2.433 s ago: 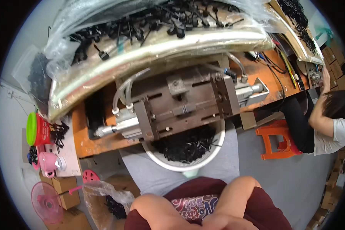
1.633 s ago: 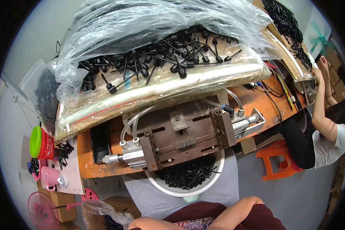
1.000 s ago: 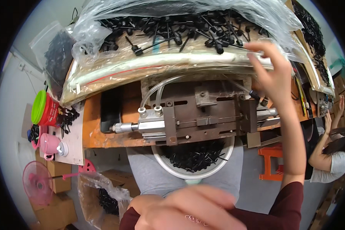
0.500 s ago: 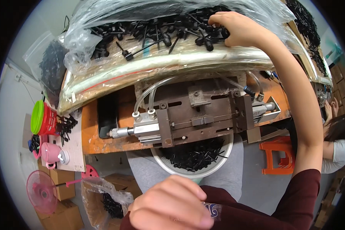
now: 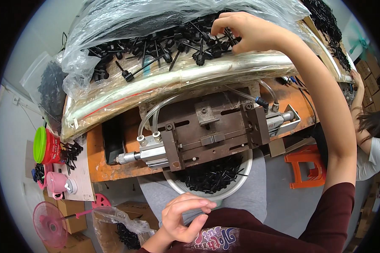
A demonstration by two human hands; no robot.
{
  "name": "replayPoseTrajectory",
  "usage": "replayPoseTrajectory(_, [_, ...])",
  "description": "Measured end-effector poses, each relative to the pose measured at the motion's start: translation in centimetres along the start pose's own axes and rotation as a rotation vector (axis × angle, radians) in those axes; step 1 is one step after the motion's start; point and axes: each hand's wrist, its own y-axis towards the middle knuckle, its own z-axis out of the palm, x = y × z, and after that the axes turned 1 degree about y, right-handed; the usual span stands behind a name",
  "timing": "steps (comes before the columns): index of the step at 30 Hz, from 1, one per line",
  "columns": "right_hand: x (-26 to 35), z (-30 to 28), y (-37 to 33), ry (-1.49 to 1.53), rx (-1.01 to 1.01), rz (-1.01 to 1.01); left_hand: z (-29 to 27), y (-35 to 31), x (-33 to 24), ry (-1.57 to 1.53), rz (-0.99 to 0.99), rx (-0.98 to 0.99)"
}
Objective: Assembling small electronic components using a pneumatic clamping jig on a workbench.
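My right hand (image 5: 245, 33) reaches into a heap of black plastic stemmed parts (image 5: 173, 46) on the raised, plastic-wrapped surface. Its fingers are curved, with thumb and index finger apart around several parts; no firm grip shows. My left hand (image 5: 183, 217) hovers in front of my body, holding nothing, thumb apart from its bent fingers. Between my hands and the heap stands a brown metal fixture (image 5: 202, 141) with an air cylinder (image 5: 154, 154) at its left and another (image 5: 276, 122) at its right. A small dark grey block (image 5: 213, 139) sits mid-fixture.
Below the fixture, a white basket (image 5: 173, 181) of black parts rests between my legs. At left are a red bucket (image 5: 52, 147), pink jug (image 5: 56, 182), pink fan (image 5: 50, 223) and lined carton (image 5: 105, 227). An orange stool (image 5: 297, 168) and another person (image 5: 367, 139) are at right.
My left hand has lowered away from the camera, its fingers opening from a curled pose. My right hand has shifted slightly among the black parts. The whole view has turned a little.
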Motion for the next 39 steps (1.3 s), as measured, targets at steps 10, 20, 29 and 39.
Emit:
replayPoseTrajectory(10, [-1.2, 1.2, 1.3, -0.103, 0.083, 0.09, 1.0, 0.2, 0.1, -0.013, 0.027, 0.056])
replayPoseTrajectory(20, [-1.7, 1.4, -0.9, -0.103, -0.132, -0.148, 0.9, -0.1, 0.6, -0.001, 0.009, 0.04])
replayPoseTrajectory(29, [-3.7, 0.5, -3.4, 0.676, -0.29, 0.169, 1.1, 0.0, 0.6, 0.008, 0.009, 0.04])
replayPoseTrajectory(39, [-1.9, 1.1, -3.9, 1.059, -0.48, 0.266, 1.4, 0.1, 0.2, 0.022, 0.01, 0.053])
